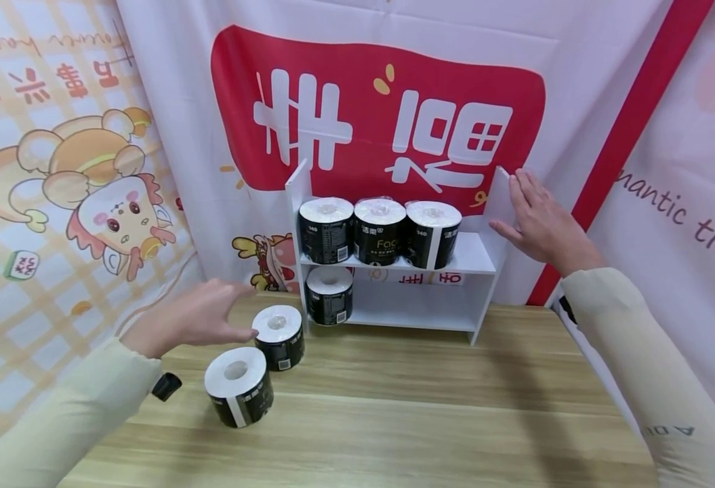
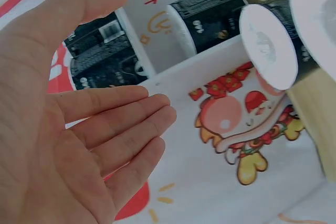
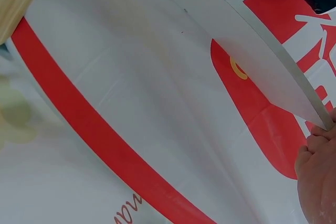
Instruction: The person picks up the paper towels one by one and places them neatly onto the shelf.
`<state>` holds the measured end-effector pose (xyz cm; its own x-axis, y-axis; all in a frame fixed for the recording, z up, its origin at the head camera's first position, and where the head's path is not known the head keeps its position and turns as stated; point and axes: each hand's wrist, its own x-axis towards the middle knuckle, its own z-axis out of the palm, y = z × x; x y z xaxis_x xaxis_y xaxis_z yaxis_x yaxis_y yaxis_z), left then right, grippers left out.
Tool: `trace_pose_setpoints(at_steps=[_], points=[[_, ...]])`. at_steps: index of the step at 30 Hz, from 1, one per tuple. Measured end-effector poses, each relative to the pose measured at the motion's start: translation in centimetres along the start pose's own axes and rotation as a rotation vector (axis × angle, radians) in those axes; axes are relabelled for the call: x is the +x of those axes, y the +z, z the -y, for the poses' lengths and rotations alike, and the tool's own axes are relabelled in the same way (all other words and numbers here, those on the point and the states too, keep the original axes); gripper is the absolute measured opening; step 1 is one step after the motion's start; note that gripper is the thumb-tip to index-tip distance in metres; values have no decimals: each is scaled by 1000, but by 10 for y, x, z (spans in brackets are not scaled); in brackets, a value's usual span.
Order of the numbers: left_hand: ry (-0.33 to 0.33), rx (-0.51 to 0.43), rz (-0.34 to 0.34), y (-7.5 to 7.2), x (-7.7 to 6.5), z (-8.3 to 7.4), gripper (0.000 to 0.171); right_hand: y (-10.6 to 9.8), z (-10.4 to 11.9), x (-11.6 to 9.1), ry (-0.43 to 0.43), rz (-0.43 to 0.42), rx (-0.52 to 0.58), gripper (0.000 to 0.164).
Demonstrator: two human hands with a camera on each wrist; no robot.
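Observation:
A small white two-tier shelf [image 1: 415, 313] stands on the wooden table against a printed cloth. On its upper board are three toilet paper rolls [image 1: 380, 234] in black wrappers; one more roll [image 1: 330, 298] sits at the left of the lower board. Two further rolls, one nearer [image 1: 241, 400] and one farther [image 1: 280, 349], stand upright on the table. My left hand [image 1: 201, 315] hovers beside the farther roll, thumb spread from straight fingers, palm empty in the left wrist view. My right hand [image 1: 543, 220] rests against the shelf's right side panel [image 3: 262, 72] with fingers extended.
Behind the shelf hangs a white cloth with a red banner print [image 1: 369, 108]. A cartoon-printed cloth [image 1: 76, 169] borders the left side, and another white cloth [image 1: 686, 203] hangs on the right. The wooden table [image 1: 394, 407] extends in front of the shelf.

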<state>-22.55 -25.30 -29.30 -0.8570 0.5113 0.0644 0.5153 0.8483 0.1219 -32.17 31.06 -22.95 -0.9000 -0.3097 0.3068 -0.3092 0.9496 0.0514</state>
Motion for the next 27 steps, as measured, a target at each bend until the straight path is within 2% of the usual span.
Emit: trace_pose_setpoints(at_steps=[7, 15, 21, 27], points=[[7, -33, -5, 25, -9, 15, 61, -1, -1, 0, 5, -10, 5, 107], [27, -39, -28, 54, -20, 21, 54, 0, -1, -1, 3, -10, 9, 107], [69, -44, -88, 75, -29, 24, 31, 1, 0, 1, 10, -12, 14, 108], [78, -53, -105, 92, -36, 26, 40, 3, -1, 1, 18, -5, 19, 109]])
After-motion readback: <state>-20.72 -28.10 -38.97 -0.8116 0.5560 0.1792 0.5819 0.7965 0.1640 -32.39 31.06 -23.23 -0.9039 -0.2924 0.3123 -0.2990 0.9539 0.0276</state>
